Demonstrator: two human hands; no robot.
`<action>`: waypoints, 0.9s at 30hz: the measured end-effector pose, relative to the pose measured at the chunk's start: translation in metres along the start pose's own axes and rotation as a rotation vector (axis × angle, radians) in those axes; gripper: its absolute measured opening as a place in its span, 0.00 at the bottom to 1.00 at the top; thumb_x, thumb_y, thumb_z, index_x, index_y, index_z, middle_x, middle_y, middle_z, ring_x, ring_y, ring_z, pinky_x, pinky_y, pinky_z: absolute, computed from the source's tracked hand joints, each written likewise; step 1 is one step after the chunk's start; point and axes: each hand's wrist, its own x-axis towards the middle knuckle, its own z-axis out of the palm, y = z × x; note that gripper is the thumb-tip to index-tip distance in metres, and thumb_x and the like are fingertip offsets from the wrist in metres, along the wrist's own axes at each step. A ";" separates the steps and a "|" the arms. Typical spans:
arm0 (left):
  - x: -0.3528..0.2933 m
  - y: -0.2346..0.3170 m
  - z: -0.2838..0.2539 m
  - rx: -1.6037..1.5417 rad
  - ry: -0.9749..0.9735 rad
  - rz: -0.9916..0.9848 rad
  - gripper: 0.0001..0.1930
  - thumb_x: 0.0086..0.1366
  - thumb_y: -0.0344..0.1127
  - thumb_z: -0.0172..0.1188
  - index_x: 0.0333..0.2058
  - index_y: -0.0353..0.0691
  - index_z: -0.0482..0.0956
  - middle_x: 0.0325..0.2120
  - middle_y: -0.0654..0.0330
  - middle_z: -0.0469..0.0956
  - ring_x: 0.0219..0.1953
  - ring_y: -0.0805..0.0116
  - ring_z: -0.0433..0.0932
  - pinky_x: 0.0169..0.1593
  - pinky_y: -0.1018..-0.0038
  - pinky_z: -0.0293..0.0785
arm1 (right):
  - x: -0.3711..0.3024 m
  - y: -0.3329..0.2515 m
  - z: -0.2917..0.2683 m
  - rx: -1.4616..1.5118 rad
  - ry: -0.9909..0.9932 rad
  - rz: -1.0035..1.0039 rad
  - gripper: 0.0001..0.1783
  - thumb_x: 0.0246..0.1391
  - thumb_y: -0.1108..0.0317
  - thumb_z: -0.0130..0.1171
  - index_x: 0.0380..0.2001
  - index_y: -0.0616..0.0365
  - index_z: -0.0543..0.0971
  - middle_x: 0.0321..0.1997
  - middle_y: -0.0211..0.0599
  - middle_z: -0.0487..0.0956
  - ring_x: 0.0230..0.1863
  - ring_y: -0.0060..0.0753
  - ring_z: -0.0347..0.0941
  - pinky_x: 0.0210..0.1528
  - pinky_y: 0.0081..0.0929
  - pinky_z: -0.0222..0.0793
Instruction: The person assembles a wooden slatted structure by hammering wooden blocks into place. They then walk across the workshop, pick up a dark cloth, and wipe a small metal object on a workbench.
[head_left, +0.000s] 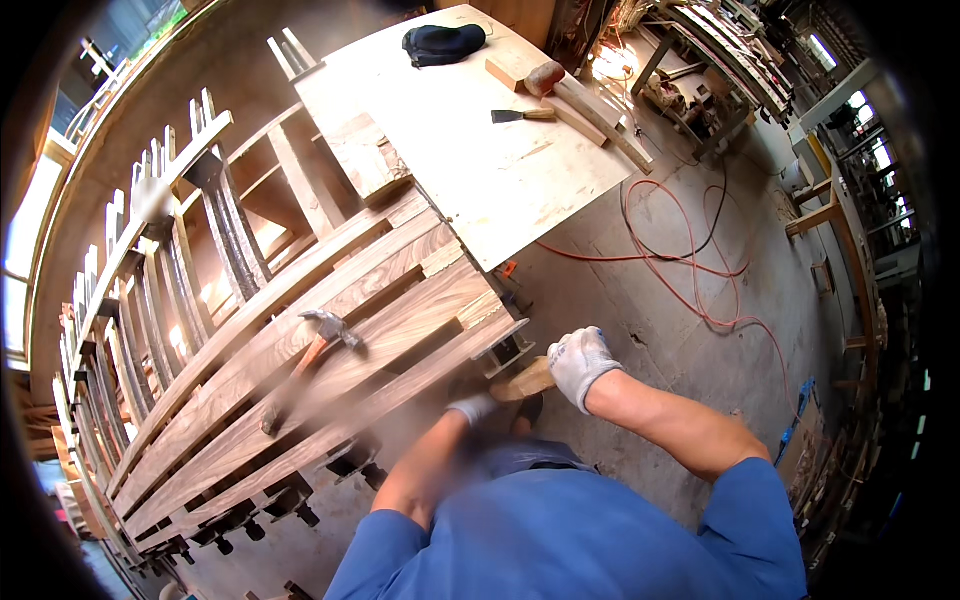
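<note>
My right hand (583, 368), in a white work glove, closes around the upper end of a short light-wood block (526, 380). The block is beside the end of a metal clamp bar (502, 353) at the corner of the clamped boards. Lower and to the left is my gloved left hand (474, 407), close to the boards' near edge; blur hides its fingers, so I cannot tell whether it touches the block. Several long brown wooden boards (375, 345) lie side by side with gaps between them. On top of them rests a claw hammer (318, 345) with a wooden handle.
Beyond the boards, a plywood sheet (450, 150) carries a dark cap (444, 44), a mallet (546, 78), a scraper (522, 115) and wood strips. An orange hose (690, 300) loops over the concrete floor at right. A rack of metal clamp bars (230, 235) stretches along the left.
</note>
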 end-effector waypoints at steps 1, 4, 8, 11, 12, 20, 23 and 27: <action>0.002 -0.001 0.001 0.015 -0.012 0.002 0.24 0.61 0.53 0.66 0.49 0.42 0.87 0.47 0.43 0.86 0.49 0.42 0.83 0.58 0.58 0.77 | 0.002 0.000 0.001 -0.016 0.010 0.010 0.10 0.60 0.61 0.61 0.42 0.43 0.87 0.39 0.33 0.89 0.41 0.40 0.87 0.37 0.42 0.76; 0.004 -0.006 0.003 0.073 -0.048 0.019 0.24 0.60 0.52 0.66 0.49 0.43 0.88 0.47 0.43 0.86 0.49 0.42 0.83 0.58 0.59 0.77 | 0.009 -0.001 -0.001 0.002 -0.090 0.006 0.12 0.58 0.61 0.63 0.44 0.44 0.87 0.40 0.30 0.89 0.43 0.37 0.87 0.37 0.41 0.76; 0.005 -0.007 0.005 0.118 -0.061 -0.003 0.23 0.60 0.51 0.66 0.48 0.44 0.88 0.49 0.44 0.86 0.50 0.42 0.82 0.60 0.60 0.75 | 0.015 -0.002 -0.001 0.043 -0.108 -0.027 0.10 0.57 0.62 0.64 0.40 0.42 0.89 0.37 0.26 0.89 0.39 0.36 0.88 0.31 0.39 0.75; 0.000 -0.005 0.001 0.118 -0.059 -0.015 0.22 0.63 0.51 0.64 0.48 0.42 0.88 0.48 0.44 0.86 0.49 0.44 0.83 0.58 0.60 0.76 | 0.015 0.001 0.005 0.045 -0.051 -0.075 0.09 0.56 0.62 0.64 0.37 0.43 0.90 0.34 0.26 0.89 0.36 0.35 0.88 0.29 0.39 0.75; -0.003 -0.004 -0.001 0.099 -0.101 0.076 0.22 0.64 0.50 0.63 0.47 0.41 0.89 0.47 0.44 0.86 0.48 0.45 0.83 0.56 0.60 0.76 | 0.015 0.002 0.007 0.055 -0.042 -0.089 0.09 0.55 0.62 0.64 0.38 0.43 0.90 0.34 0.26 0.89 0.36 0.35 0.88 0.29 0.39 0.75; -0.023 0.003 -0.014 -0.161 -0.052 -0.021 0.25 0.66 0.52 0.61 0.54 0.42 0.84 0.54 0.45 0.83 0.55 0.48 0.80 0.60 0.60 0.74 | 0.020 0.030 0.023 0.129 -0.018 -0.147 0.12 0.49 0.60 0.69 0.38 0.45 0.89 0.35 0.31 0.90 0.38 0.37 0.89 0.35 0.39 0.79; -0.017 -0.003 -0.014 -0.256 -0.167 -0.124 0.30 0.61 0.55 0.66 0.58 0.45 0.83 0.57 0.47 0.83 0.60 0.48 0.79 0.64 0.60 0.73 | 0.028 0.045 0.027 0.173 -0.059 -0.180 0.15 0.45 0.58 0.71 0.38 0.48 0.88 0.36 0.34 0.90 0.40 0.39 0.89 0.39 0.39 0.81; -0.022 -0.010 -0.009 -0.178 -0.215 -0.173 0.30 0.58 0.57 0.69 0.57 0.49 0.84 0.53 0.49 0.86 0.56 0.50 0.83 0.60 0.61 0.76 | 0.031 0.057 0.033 0.248 -0.049 -0.206 0.16 0.42 0.58 0.73 0.36 0.50 0.89 0.36 0.37 0.90 0.40 0.40 0.88 0.42 0.38 0.82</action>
